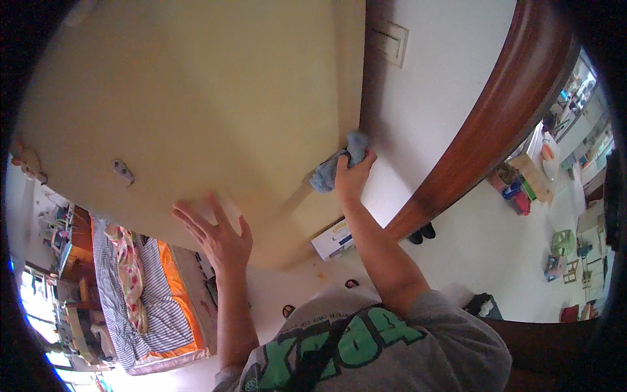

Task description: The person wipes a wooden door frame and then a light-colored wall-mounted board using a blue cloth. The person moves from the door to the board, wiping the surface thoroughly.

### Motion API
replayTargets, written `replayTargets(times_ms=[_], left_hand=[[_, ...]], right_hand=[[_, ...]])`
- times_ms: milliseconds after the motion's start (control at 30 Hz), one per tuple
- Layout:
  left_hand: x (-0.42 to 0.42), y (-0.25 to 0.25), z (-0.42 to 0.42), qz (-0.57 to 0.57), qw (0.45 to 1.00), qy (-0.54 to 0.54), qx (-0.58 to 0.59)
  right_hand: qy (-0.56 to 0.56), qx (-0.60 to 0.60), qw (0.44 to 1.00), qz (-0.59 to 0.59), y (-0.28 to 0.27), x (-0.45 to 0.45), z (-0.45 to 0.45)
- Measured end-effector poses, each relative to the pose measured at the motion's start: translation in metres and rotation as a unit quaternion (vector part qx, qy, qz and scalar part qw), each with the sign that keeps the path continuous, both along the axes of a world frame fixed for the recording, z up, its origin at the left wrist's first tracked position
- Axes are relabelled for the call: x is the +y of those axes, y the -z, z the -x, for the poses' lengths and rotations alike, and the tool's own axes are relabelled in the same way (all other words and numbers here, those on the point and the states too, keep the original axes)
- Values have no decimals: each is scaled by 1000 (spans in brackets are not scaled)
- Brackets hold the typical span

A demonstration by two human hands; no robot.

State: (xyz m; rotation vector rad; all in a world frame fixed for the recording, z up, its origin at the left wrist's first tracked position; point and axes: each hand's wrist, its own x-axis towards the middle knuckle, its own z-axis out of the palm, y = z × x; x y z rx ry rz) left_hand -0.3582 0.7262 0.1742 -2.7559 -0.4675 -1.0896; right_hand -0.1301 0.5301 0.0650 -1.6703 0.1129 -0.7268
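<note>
A wide cream panel [230, 98], probably a door, rises in front of me. My right hand [353, 179] grips a crumpled blue-grey cloth [325, 174] at the panel's right edge, where part of the cloth reaches past that edge. Fingers spread, my left hand [223, 240] is raised over the lower part of the panel and holds nothing. I cannot tell whether it touches the surface. To its upper left, a small metal fitting [122, 171] is fixed to the panel.
Right of the panel are a white wall with a switch plate [391, 41] and a curved-looking dark wooden frame [485, 112]. A printed box [335, 240] stands low by the panel. A bed [152, 299] is at left. Dark shoes [422, 233] lie beyond the frame.
</note>
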Motion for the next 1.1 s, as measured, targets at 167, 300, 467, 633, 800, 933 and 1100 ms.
replayTargets(times_ms=[167,300,467,633,800,933,1100], left_hand=[[-3,-5,0,16,1000,-4,3],[-6,-8,2,24,1000,-8,10],[-2,-5,6,17,1000,-1,-2],[-3,-6,5,28,1000,-10,1],[-4,-8,5,43,999,-12,2],[-1,-8,6,51,999,-6,13],[-2,-9,9,66,998,-8,20]], right_hand=[[-41,133,976,-166,15,-11,-10],[-52,26,981,-183,-64,-21,-18],[-62,-158,976,-135,-182,-14,-16],[-53,-327,932,150,-182,46,38],[-278,-344,854,276,-121,75,82],[-126,-360,899,213,-133,39,43],[51,-189,979,53,-180,-39,-28]])
